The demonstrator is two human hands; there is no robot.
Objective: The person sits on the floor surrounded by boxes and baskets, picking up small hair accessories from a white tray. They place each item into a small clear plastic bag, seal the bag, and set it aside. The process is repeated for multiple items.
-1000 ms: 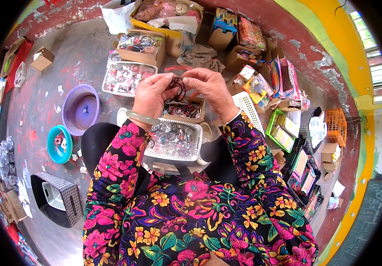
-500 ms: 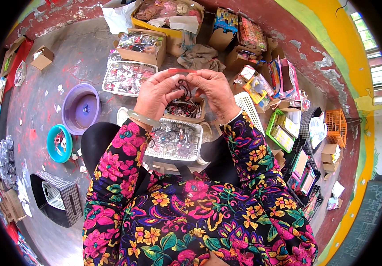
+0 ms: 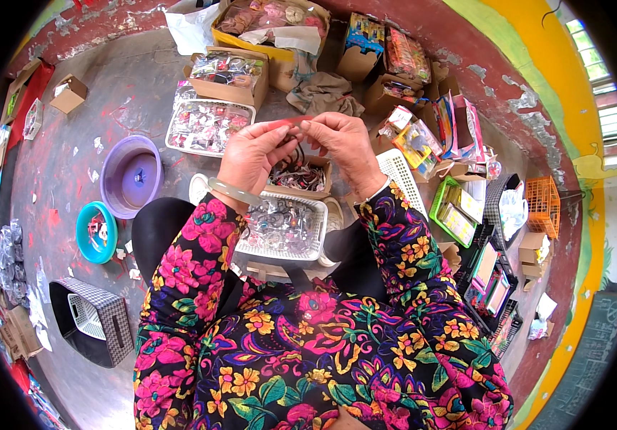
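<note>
Above a small cardboard box [image 3: 317,192], both hands meet with fingertips pinched. My left hand [image 3: 246,156], with a pale bangle [image 3: 233,192] at its wrist, pinches one side of a thin red strip [image 3: 290,122]. The fingertips of my right hand [image 3: 346,148] close on the strip's other side. Dark cord-like loops, partly hidden by the fingers, hang beneath the strip; whether they are hair ties I cannot make out. Dark stringy pieces [image 3: 297,177] fill the box below. Nearer me, a white basket [image 3: 313,247] holds several clear packets of small items.
Another white basket [image 3: 172,135] with packets and an open carton [image 3: 247,92] stand ahead. To the left are a purple basin [image 3: 111,179], a turquoise basin [image 3: 83,240] and a checked bin [image 3: 111,322]. On the right are a green basket [image 3: 437,208] and an orange crate [image 3: 542,208].
The red strip is drawn up a little between the fingertips, and both hands have turned slightly. The dark loops show less now, lower behind the fingers.
</note>
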